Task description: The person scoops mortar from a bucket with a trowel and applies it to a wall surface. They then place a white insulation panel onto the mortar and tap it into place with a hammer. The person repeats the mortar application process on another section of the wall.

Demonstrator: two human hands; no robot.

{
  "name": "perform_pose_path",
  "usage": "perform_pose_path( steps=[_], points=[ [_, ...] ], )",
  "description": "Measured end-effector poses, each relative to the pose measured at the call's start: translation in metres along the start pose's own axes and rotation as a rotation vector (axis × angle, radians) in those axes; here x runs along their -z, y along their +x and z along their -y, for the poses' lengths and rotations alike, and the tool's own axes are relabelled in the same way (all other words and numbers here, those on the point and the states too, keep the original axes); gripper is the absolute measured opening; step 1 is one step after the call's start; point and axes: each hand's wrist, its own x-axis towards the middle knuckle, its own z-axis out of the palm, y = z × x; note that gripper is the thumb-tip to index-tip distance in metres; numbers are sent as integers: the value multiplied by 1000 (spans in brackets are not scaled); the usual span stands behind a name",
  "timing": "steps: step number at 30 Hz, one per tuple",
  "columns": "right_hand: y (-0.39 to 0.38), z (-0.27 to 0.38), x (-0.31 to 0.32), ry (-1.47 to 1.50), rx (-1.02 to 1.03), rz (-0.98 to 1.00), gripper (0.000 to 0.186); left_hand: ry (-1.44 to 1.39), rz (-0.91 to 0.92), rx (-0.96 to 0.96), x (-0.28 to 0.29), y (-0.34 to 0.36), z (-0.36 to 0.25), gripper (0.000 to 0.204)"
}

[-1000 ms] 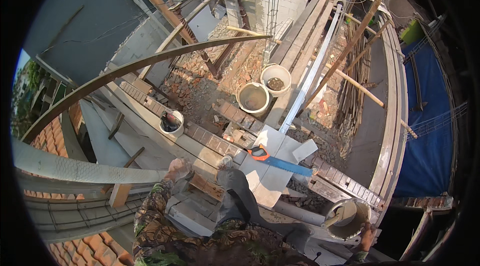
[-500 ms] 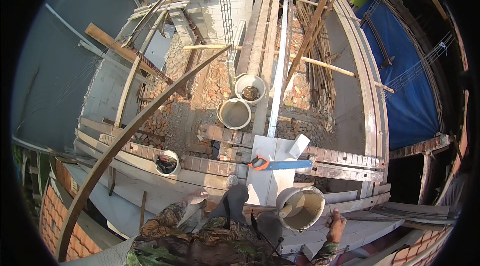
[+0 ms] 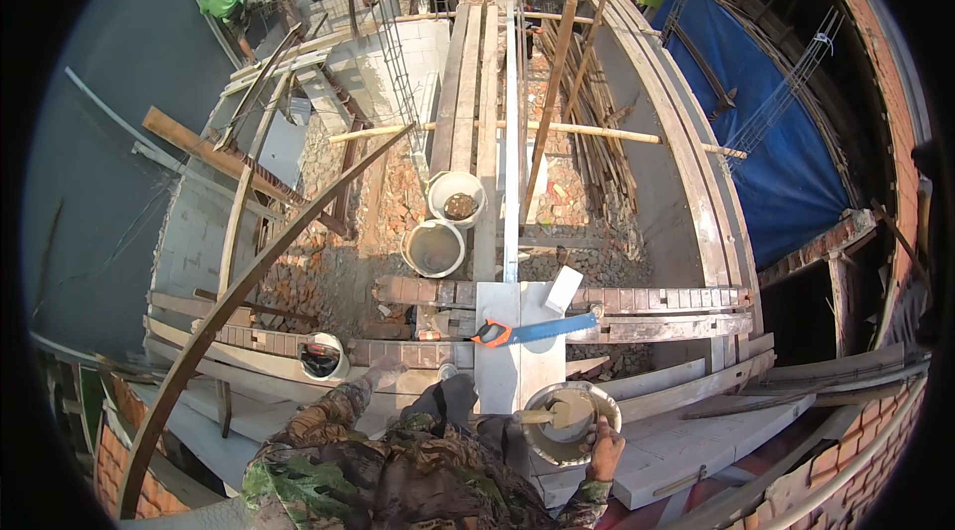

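Bucket [image 3: 538, 448], round, grey-smeared inside.

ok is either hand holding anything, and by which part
The right hand is at the right rim of the bucket; whether it grips can't be told. The blurred left hand shows nothing held.
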Motion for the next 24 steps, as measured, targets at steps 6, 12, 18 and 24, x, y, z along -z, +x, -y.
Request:
perform_pose_path(
  steps=[6, 12, 18, 24],
  points=[
    [2, -42, 32, 121, -40, -24, 44, 58, 203, -118, -14, -50, -73, 43],
    [-21, -65, 58, 119, -112, -182, 44, 97, 170, 28, 15, -64, -104, 40],
    [-73, -61, 39, 189, -216, -460, 43, 179, 184, -46, 61, -13, -55, 39],
    [-123, -39, 16, 238, -196, -688, 46, -233, 47, 135, 104, 57, 35, 37]
  ],
)
